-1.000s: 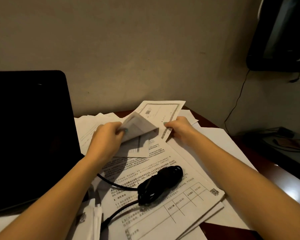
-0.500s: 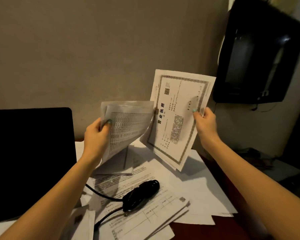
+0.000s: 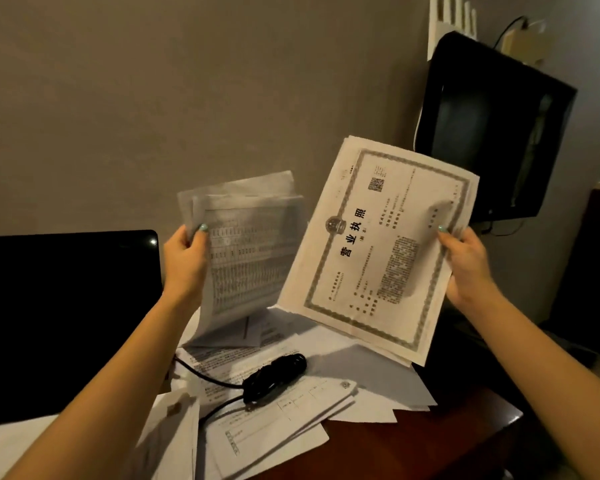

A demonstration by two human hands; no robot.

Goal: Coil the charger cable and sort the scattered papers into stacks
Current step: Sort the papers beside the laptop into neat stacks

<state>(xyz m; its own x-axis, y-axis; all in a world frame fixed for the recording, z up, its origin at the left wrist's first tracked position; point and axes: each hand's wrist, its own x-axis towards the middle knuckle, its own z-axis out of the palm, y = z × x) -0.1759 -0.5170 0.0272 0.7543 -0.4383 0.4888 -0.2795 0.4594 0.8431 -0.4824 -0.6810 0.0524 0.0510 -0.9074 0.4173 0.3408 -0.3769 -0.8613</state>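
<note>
Head view: left hand (image 3: 184, 258) pinches printed sheets (image 3: 246, 258); right hand (image 3: 465, 265) pinches certificate (image 3: 378, 254), long axis steeply tilted; loose papers (image 3: 378, 375) lie below both.

i see a dark red-brown wooden table (image 3: 447, 441), bare wood at its near right corner; loose printed papers (image 3: 378, 393) overlap in a messy spread across it; black charger cable (image 3: 274, 375) bundled on top of them; black laptop (image 3: 66, 323) stands at left
</note>
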